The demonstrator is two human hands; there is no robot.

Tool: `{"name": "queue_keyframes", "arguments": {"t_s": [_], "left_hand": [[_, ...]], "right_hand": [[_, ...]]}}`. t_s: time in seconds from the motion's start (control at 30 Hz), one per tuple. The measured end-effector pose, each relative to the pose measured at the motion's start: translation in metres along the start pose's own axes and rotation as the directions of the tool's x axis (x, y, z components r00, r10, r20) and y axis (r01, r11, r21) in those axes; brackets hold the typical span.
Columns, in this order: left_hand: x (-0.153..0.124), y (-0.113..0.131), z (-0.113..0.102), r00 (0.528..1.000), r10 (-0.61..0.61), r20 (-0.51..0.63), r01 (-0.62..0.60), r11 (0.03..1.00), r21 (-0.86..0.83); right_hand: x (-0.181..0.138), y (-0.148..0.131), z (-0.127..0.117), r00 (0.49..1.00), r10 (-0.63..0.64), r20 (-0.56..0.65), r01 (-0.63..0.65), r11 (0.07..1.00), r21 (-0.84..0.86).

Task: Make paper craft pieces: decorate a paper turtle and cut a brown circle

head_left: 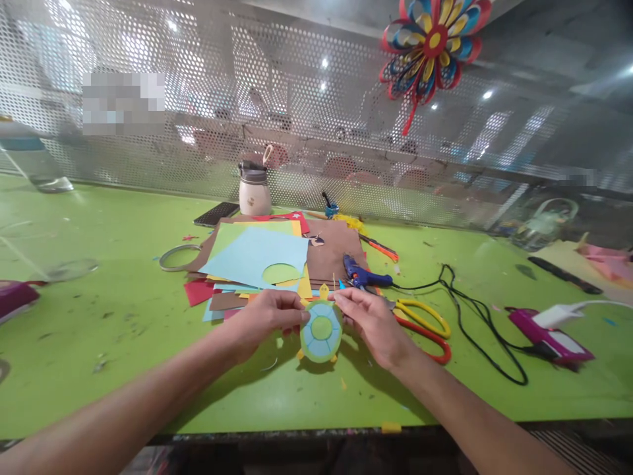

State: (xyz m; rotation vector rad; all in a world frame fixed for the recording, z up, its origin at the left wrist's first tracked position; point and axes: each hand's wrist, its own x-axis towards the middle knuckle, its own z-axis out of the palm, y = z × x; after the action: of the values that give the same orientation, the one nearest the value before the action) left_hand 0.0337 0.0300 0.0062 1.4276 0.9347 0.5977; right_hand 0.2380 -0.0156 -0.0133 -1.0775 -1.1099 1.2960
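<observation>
Both forearms reach in from the near edge of the green table (pixel 99 369). Left hand (pixel 267 320) and right hand (pixel 370 323) each pinch a side of a paper turtle (pixel 321 330), held just over the table, in front of the paper stack (pixel 257 260). It looks light, thin and easily creased, best gripped at the shell's rim. Fingertips partly hide its edges; its legs are hard to make out

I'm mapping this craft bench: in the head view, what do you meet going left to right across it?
Tape ring → left hand → paper turtle → right hand → scissors → black cable → pink case.
</observation>
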Motion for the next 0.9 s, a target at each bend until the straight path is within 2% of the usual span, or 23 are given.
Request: {"name": "queue_keyframes", "arguments": {"t_s": [0.2, 0.43, 0.73, 0.9], "left_hand": [[0.0, 0.001, -0.001, 1.0, -0.001, -0.021, 0.0, 1.0, -0.018], [0.003, 0.002, -0.005, 0.998, 0.0, -0.066, -0.003, 0.999, -0.052], [0.003, 0.003, -0.009, 0.997, -0.015, -0.081, 0.008, 0.996, -0.092], [0.002, 0.007, -0.015, 0.991, 0.004, -0.134, -0.017, 0.996, -0.092]], "right_hand": [[0.001, -0.003, -0.007, 0.985, -0.152, -0.081, 0.146, 0.987, -0.071], [-0.002, -0.007, -0.023, 0.922, -0.326, -0.209, 0.293, 0.94, -0.176], [-0.004, -0.007, -0.025, 0.927, -0.318, -0.201, 0.268, 0.933, -0.242], [-0.003, -0.012, -0.028, 0.917, -0.334, -0.218, 0.265, 0.919, -0.293]]}}
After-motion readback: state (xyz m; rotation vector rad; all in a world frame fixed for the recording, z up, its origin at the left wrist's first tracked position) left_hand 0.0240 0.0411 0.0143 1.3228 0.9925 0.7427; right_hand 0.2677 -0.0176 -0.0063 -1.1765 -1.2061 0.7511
